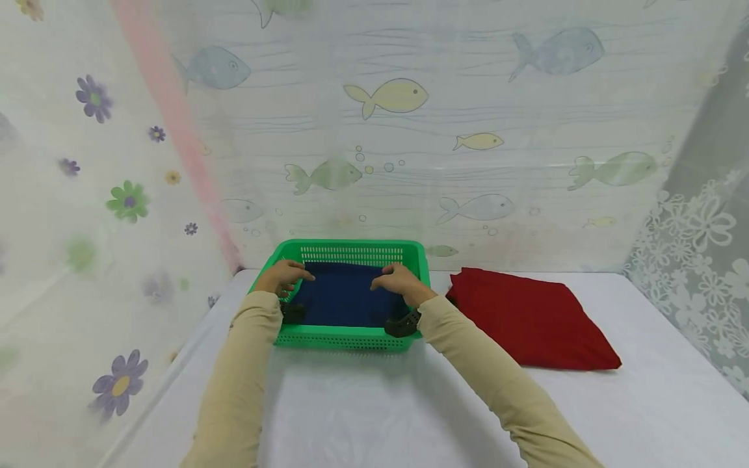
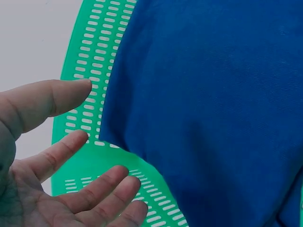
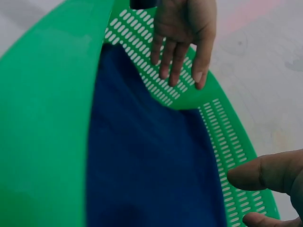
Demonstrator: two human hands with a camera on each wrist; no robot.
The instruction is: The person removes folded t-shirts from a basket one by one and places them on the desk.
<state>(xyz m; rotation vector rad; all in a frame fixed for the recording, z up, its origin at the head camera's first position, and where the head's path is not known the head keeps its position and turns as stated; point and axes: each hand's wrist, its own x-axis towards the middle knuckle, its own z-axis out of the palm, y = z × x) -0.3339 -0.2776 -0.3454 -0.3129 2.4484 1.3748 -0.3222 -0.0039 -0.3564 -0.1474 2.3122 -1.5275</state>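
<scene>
A person's left hand (image 1: 285, 276) and right hand (image 1: 400, 283), both in beige sleeves, were over opposite sides of a green perforated plastic basket (image 1: 345, 331), where a dark-blue cloth (image 1: 342, 296) lay flat. A folded red cloth (image 1: 526, 318) rested to the right on a white-covered table (image 1: 345, 409).

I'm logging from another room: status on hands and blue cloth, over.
Left hand, right hand at green basket, both holding nothing. Blue cloth lying inside. No object seen on top; red cloth right of basket.
</scene>
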